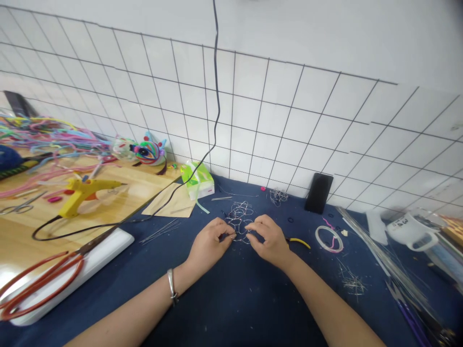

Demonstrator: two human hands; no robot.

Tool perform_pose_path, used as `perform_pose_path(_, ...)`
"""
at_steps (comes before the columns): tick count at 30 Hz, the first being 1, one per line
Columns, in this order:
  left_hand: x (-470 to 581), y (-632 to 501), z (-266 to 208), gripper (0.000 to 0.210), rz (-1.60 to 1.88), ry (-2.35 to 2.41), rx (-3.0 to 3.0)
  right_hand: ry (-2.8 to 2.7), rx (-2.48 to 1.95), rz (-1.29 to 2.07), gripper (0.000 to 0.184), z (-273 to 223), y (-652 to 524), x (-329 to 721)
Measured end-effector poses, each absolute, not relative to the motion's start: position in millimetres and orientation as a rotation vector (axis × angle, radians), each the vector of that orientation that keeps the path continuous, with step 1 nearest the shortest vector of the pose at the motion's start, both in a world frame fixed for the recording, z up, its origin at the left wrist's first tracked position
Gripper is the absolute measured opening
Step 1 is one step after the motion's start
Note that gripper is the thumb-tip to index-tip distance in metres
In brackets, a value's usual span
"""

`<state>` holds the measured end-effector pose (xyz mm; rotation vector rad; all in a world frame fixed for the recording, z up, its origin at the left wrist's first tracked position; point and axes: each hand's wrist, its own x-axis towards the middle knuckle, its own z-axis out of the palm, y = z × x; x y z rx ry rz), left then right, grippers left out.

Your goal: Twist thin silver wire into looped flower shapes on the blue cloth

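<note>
A tangle of thin bent wire (pixel 241 210), formed into loops, lies on the dark blue cloth in front of me. My left hand (pixel 213 239) pinches the near left part of this wire between thumb and fingertips. Across from it, my right hand (pixel 269 241) has its thumb and forefinger curled around the wire's right side; the exact contact point is too small to make out. Beside my right wrist, a yellow-handled tool (pixel 299 242) is partly covered by that hand.
Left lie orange-handled scissors (pixel 68 270), a yellow glue gun (pixel 81 193) with its black cable, and straight wires (pixel 161 231). A tissue pack (pixel 198 180) and a phone (pixel 319 193) stand near the tiled wall. Right are a wire coil (pixel 318 236), wire scraps (pixel 353 284) and a white mug (pixel 410 233).
</note>
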<state>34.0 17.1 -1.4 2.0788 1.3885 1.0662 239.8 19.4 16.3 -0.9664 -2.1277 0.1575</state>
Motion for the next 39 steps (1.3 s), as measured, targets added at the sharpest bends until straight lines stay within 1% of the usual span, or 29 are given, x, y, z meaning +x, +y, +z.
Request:
perform_pose_path(5, 35, 16, -4, 0.010, 1.073, 1.358, 2.165, -2.202, -0.984, 0.017, 0.018, 12, 19, 238)
perform_pose_path(9, 34, 14, -3, 0.011, 1.084, 1.347, 2.217, -2.210, -1.007, 0.010, 0.014, 11, 19, 238)
perform_pose_path(14, 33, 14, -4, 0.013, 1.100, 1.346, 2.288, -2.142, -1.028, 0.147, 0.014, 16, 18, 237)
perform_pose_path(21, 33, 14, -4, 0.014, 1.094, 1.370, 2.309, -1.906, -1.076, 0.453, 0.009, 19, 20, 239)
perform_pose_path(25, 34, 13, -3, 0.014, 1.106, 1.383, 2.310, -1.829, -1.101, 0.527, 0.011, 21, 21, 241)
perform_pose_path(29, 34, 13, -5, 0.015, 1.093, 1.384, 2.319, -1.849, -1.083, 0.502, 0.011, 21, 22, 240)
perform_pose_path(39, 35, 13, -9, 0.013, 1.063, 1.388, 2.293, -2.000, -1.060, 0.287, 0.017, 17, 24, 243)
